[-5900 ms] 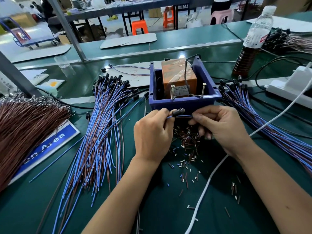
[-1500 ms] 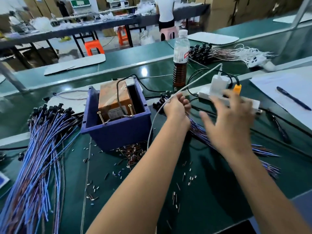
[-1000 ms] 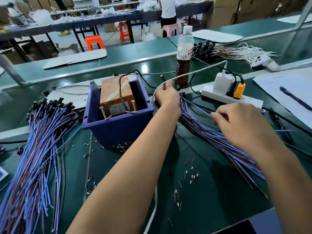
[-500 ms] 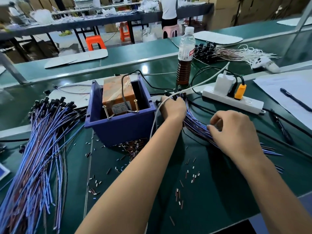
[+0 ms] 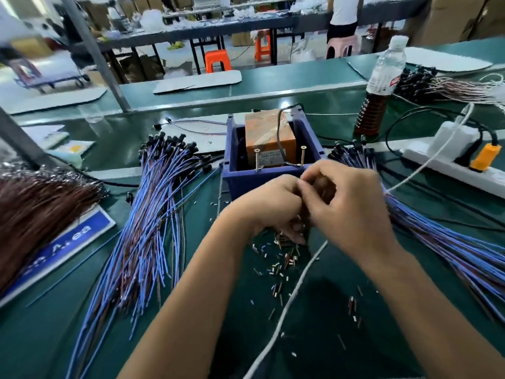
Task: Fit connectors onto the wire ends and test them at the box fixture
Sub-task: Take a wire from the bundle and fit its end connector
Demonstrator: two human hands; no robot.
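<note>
Just in front of the blue box fixture, both hands meet, blurred, so what the curled fingers pinch cannot be told. Left hand has its knuckles up, lower fingers touching a heap of small tubular connectors on the green desk. Right hand curls over it from the right. Thin blue-and-brown wire bundles fan out left and right, black-tipped at their far ends. Two upright screws stand in the box.

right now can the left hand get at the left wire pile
Probably yes. The left hand is busy, fingers curled against the right hand before the blue box, but nothing lies between it and the wire pile.
</note>
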